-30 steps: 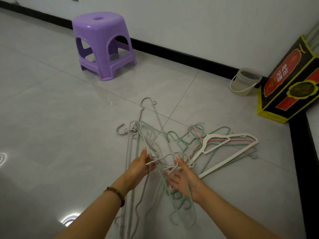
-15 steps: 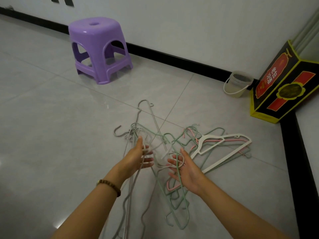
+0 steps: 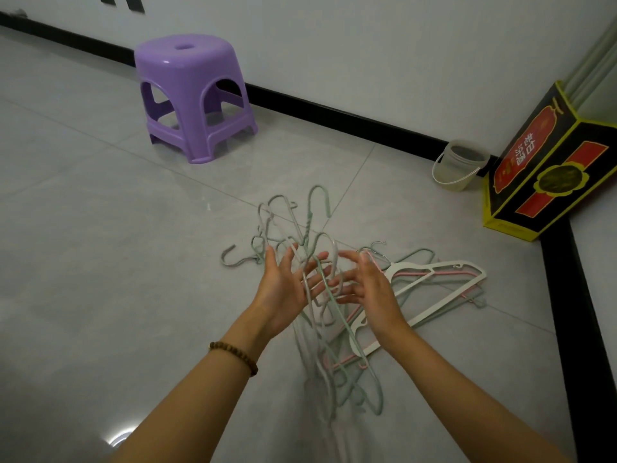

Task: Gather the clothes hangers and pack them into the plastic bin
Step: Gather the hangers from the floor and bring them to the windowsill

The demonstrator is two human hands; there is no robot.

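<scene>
A tangle of thin green, grey and pink wire hangers (image 3: 310, 225) is raised off the tiled floor between my hands, hooks pointing up and away. My left hand (image 3: 283, 292) is palm up with its fingers spread and threaded through the wires. My right hand (image 3: 370, 292) faces it from the right, fingers spread against the same bundle. The bundle's lower ends trail down, blurred, between my forearms. A wide white hanger (image 3: 434, 272) lies on the floor to the right with pink and green ones under it. A small translucent plastic bin (image 3: 459, 165) with a handle stands by the far wall.
A purple plastic stool (image 3: 190, 98) stands at the back left near the wall. A black, red and yellow carton (image 3: 547, 182) leans in the right corner beside the bin. A black baseboard (image 3: 334, 111) runs along the wall.
Both hands have come up from the floor with a bunch of hangers, whose hooks now point upward. The view has shifted closer to the pile.
</scene>
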